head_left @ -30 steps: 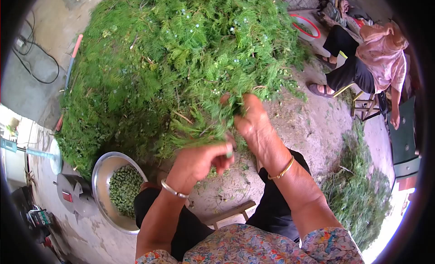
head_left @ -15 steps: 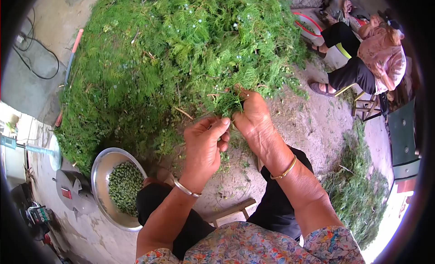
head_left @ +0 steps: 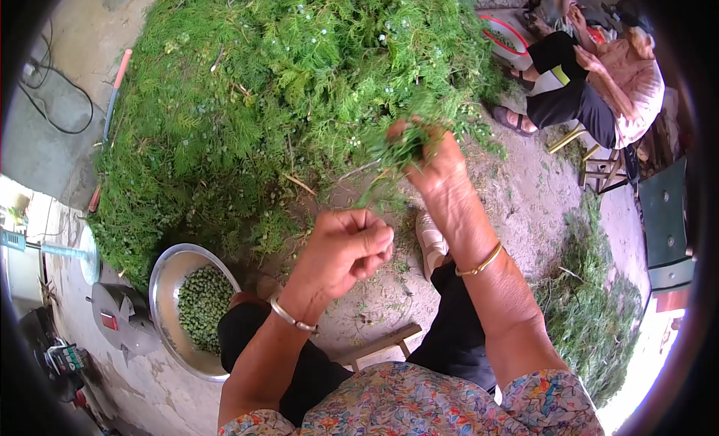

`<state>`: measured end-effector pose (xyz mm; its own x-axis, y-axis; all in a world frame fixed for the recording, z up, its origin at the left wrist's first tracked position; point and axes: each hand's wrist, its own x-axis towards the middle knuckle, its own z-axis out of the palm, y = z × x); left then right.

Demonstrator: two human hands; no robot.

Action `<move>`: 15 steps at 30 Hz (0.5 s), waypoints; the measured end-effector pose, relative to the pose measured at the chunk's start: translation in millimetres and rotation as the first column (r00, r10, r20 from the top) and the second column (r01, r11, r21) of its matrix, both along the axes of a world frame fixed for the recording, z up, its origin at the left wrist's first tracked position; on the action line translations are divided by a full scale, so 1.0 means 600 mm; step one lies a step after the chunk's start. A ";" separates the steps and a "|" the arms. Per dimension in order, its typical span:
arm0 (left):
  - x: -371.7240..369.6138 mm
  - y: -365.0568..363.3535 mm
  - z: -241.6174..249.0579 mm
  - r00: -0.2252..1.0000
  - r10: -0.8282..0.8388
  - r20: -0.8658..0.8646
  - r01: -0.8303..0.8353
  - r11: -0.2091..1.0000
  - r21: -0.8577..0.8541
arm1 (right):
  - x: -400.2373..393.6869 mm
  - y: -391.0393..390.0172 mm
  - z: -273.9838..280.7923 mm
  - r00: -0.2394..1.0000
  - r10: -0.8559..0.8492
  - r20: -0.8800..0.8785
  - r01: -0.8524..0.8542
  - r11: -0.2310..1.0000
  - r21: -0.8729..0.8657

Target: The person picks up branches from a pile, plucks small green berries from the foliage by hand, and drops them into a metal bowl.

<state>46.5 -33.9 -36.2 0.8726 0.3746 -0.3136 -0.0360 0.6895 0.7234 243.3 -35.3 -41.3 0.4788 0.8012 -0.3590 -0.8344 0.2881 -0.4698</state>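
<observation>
My right hand (head_left: 438,165) grips a leafy evergreen sprig (head_left: 397,147), blurred by motion, in front of the big heap. Lower and to the left is my left hand (head_left: 346,250), its fingers curled in and the thumb laid over them. Whatever it may hold is hidden. The two hands are apart. A wide heap of cut evergreen branches (head_left: 247,129), dotted with pale bluish berries, fills the ground before me. By my left knee stands a metal basin (head_left: 171,286) holding many small green berries (head_left: 204,305).
Another person (head_left: 618,84) sits on a stool at the right, near a red-rimmed basin (head_left: 517,49). A second pile of greenery (head_left: 588,316) lies to my right. A pole with a pink end (head_left: 122,73) lies along the heap's left edge. A wooden stool (head_left: 382,346) shows beneath me.
My right hand has moved up and right with the sprig, away from my left hand. My left hand has dropped slightly and its fingers have curled in. The other person's arms have shifted.
</observation>
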 end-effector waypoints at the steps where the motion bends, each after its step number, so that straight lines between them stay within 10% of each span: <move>1: -0.002 -0.001 0.003 1.000 -0.006 0.001 0.006 1.000 0.001 | 0.024 0.002 -0.006 0.999 -0.038 -0.010 0.038 0.999 0.019; 7: -0.039 0.048 -0.023 0.958 0.282 0.041 -0.282 0.959 -0.003 | 0.005 -0.072 0.061 0.868 0.170 0.467 -0.013 0.947 -0.321; 11: -0.053 0.070 -0.022 0.951 0.300 0.071 -0.302 0.953 0.013 | 0.123 -0.227 0.025 0.318 0.307 0.897 0.310 0.860 -0.405; 13: -0.055 0.067 -0.014 0.953 0.291 0.090 -0.294 0.955 0.032 | 0.226 -0.390 0.006 0.279 0.338 0.899 0.572 0.693 -0.438; 14: -0.057 0.067 -0.011 0.957 0.281 0.068 -0.285 0.957 0.062 | 0.298 -0.515 0.005 -0.039 0.614 0.788 0.765 0.526 -0.372; 15: -0.061 0.067 -0.012 0.956 0.290 0.044 -0.292 0.954 0.067 | 0.362 -0.644 0.016 0.164 0.708 0.687 0.850 0.251 -0.462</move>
<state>10.1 6.5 -43.4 0.7318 0.6343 -0.2495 -0.2520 0.5919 0.7656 460.2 -421.9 -31.8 0.9395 0.3031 0.1597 0.3426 -0.8286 -0.4428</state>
